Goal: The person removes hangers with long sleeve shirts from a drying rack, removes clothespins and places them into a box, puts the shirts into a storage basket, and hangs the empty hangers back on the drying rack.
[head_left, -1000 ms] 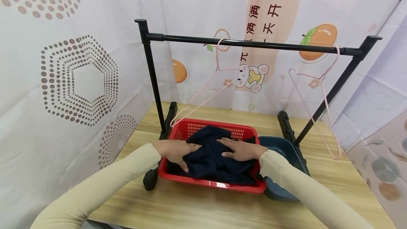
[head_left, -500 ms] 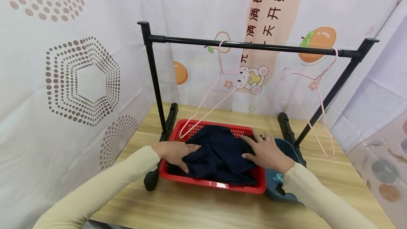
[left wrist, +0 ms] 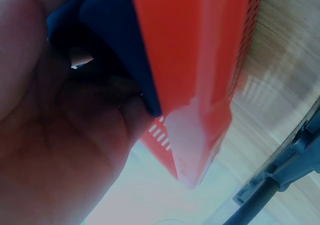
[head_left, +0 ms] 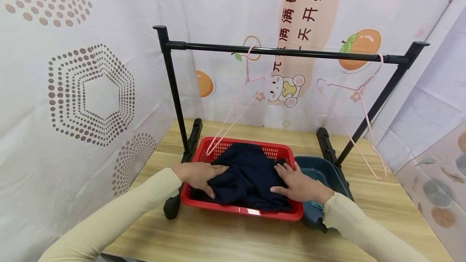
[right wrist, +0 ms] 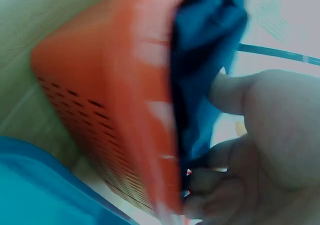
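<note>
A dark navy cloth garment (head_left: 247, 177) lies bunched in a red plastic basket (head_left: 240, 210) with perforated walls. My left hand (head_left: 198, 176) rests on the left end of the garment, fingers extended and thumb apart. Over the basket's right end, my right hand (head_left: 300, 183) touches the cloth with fingertips and thumb spread. In the left wrist view, the cloth (left wrist: 110, 25) bulges between hand and basket rim. The right wrist view is blurred; the thumb (right wrist: 235, 92) meets the cloth (right wrist: 202, 60) there, while the fingertips are partly hidden.
A dark blue tub (head_left: 316, 163) holding small teal clips (head_left: 317, 205) stands right of the basket. A black rack (head_left: 284, 51) spans behind, with pink hangers hanging from its bar: one hanger (head_left: 236, 102) dips over the basket, another hanger (head_left: 364, 108) hangs right. Patterned curtains enclose the wooden table (head_left: 218, 237).
My right hand has lifted off the middle of the garment, moved right, then lowered onto its right edge. The left hand stays in place. Both hangers have swung.
</note>
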`<state>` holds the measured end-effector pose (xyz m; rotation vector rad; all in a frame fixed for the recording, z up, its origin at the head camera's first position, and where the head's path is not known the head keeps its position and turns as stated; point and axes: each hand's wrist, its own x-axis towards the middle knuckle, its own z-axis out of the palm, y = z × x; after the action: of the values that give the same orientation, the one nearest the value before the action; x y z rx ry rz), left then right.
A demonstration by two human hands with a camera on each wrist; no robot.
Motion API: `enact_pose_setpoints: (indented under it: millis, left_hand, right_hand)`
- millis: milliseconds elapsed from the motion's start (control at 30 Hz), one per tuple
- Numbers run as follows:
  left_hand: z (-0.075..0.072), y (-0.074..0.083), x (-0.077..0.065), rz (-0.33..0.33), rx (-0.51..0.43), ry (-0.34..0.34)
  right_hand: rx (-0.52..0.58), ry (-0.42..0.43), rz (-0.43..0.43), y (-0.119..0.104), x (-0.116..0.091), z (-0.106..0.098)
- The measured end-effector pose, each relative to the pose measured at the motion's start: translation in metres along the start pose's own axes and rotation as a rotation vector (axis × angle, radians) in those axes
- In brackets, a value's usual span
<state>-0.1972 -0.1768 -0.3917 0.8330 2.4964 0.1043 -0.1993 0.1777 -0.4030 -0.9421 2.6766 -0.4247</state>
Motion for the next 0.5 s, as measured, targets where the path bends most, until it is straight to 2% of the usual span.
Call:
enact_pose_setpoints:
  millis: [100, 200, 300, 400, 500]
  left_hand:
    - [0.002, 0.0, 0.001, 0.012, 0.001, 0.002]
    - [0.003, 0.0, 0.003, 0.016, 0.002, 0.004]
    - [0.002, -0.001, 0.004, 0.012, -0.001, 0.001]
    - [-0.001, -0.002, 0.003, 0.024, -0.016, 0.001]
    - [-0.005, -0.004, -0.001, 0.062, -0.042, 0.012]
  right_hand:
    - [-0.082, -0.03, -0.039, -0.001, 0.003, 0.008]
    - [-0.17, -0.024, -0.077, 0.0, 0.006, 0.013]
    - [-0.21, -0.002, -0.109, 0.004, 0.007, 0.014]
    - [-0.178, 0.035, -0.129, 0.009, 0.006, 0.013]
    - [-0.111, 0.122, -0.157, 0.014, 0.001, 0.01]
